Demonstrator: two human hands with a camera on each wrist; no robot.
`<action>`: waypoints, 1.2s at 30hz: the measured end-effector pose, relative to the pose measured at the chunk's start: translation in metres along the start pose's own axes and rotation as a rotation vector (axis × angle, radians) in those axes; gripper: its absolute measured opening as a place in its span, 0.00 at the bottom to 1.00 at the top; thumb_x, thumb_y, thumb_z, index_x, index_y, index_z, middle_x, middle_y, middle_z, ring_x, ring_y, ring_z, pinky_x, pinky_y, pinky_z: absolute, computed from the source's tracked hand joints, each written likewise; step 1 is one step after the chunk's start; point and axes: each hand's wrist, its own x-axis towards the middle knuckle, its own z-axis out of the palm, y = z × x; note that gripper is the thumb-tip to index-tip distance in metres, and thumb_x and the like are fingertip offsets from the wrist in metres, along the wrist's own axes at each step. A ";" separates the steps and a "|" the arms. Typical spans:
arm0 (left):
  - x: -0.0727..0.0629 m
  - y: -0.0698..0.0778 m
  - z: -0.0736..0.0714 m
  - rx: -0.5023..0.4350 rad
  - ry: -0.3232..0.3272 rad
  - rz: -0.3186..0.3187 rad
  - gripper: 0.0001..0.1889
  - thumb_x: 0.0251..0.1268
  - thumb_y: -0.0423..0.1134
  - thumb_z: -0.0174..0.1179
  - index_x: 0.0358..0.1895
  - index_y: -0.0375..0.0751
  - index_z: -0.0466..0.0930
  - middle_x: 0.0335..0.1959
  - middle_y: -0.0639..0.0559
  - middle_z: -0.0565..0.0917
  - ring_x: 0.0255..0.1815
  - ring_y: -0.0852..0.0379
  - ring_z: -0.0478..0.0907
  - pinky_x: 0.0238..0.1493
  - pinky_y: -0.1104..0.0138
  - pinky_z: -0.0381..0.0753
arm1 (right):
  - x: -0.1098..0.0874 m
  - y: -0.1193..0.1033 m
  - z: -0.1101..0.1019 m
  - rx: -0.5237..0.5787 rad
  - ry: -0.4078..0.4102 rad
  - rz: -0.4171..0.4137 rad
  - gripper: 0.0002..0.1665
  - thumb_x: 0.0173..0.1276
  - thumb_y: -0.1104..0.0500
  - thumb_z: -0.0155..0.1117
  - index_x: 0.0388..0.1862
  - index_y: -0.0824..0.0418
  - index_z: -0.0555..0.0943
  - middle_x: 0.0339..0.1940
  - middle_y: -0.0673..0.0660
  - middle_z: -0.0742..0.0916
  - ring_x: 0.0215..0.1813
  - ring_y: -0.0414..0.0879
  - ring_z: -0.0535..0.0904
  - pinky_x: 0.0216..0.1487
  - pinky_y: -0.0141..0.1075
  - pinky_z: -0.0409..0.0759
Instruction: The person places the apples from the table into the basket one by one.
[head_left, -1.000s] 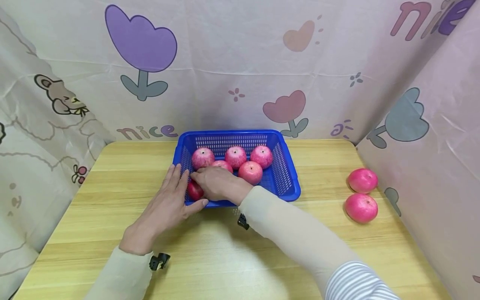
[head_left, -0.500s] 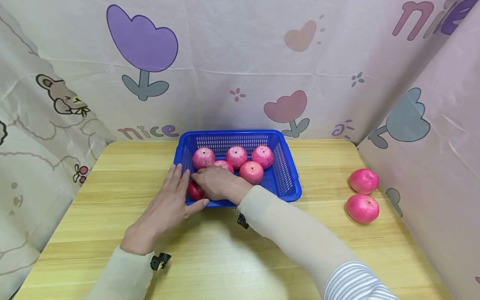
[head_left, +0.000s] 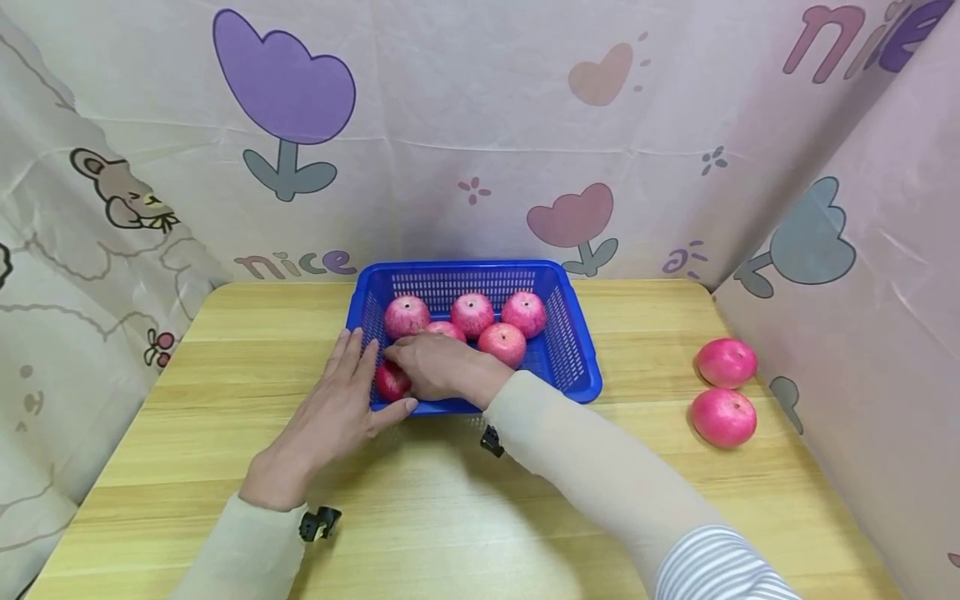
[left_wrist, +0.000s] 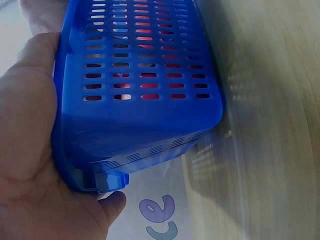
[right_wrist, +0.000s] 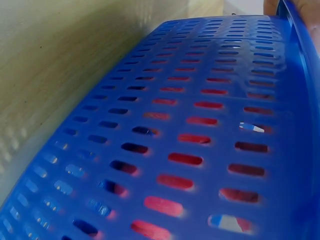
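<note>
A blue perforated basket (head_left: 585,375) holds several pink apples (head_left: 502,343) and, in its front left corner, a darker red apple (head_left: 391,382). My right hand (head_left: 442,367) reaches over the front rim and grips this red apple from its right side; the fingertips are partly hidden. Across the same corner of the basket lies my left hand (head_left: 322,425), fingers straight along the left rim and thumb along the front. In the left wrist view, the palm of that hand (left_wrist: 25,135) rests against the rim. The right wrist view mostly shows the basket's slotted front wall (right_wrist: 200,130).
Two pink apples (head_left: 726,362) lie close together on the wooden table (head_left: 420,517), near its right edge. A printed curtain (head_left: 450,100) rises behind the basket and along both sides.
My right wrist has shifted slightly to the right, with the hand still at the red apple. My left hand and the basket stay in place.
</note>
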 end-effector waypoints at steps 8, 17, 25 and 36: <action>0.000 -0.001 0.001 0.010 0.006 -0.002 0.64 0.67 0.80 0.50 0.85 0.28 0.43 0.87 0.29 0.37 0.88 0.34 0.29 0.82 0.35 0.50 | -0.006 0.007 -0.004 0.043 0.044 0.033 0.35 0.76 0.42 0.67 0.76 0.55 0.76 0.72 0.53 0.83 0.73 0.46 0.78 0.77 0.39 0.74; 0.000 0.000 0.001 0.001 -0.001 -0.018 0.64 0.66 0.80 0.51 0.85 0.30 0.43 0.88 0.32 0.35 0.88 0.35 0.28 0.80 0.34 0.51 | -0.021 0.024 -0.011 0.106 0.118 0.073 0.31 0.77 0.44 0.67 0.71 0.58 0.80 0.74 0.55 0.82 0.76 0.50 0.76 0.78 0.43 0.73; 0.001 0.001 0.001 0.005 -0.001 -0.027 0.64 0.65 0.82 0.49 0.86 0.31 0.43 0.88 0.32 0.35 0.88 0.35 0.28 0.80 0.33 0.51 | -0.042 0.041 -0.015 0.184 0.208 0.074 0.26 0.78 0.47 0.67 0.68 0.59 0.82 0.66 0.55 0.86 0.70 0.49 0.80 0.72 0.43 0.79; 0.000 0.002 0.001 0.011 -0.004 -0.031 0.64 0.65 0.82 0.49 0.85 0.31 0.43 0.88 0.32 0.35 0.88 0.34 0.29 0.79 0.33 0.50 | -0.071 0.055 -0.013 0.172 0.331 0.080 0.23 0.77 0.49 0.67 0.63 0.61 0.83 0.58 0.56 0.88 0.63 0.51 0.83 0.71 0.45 0.78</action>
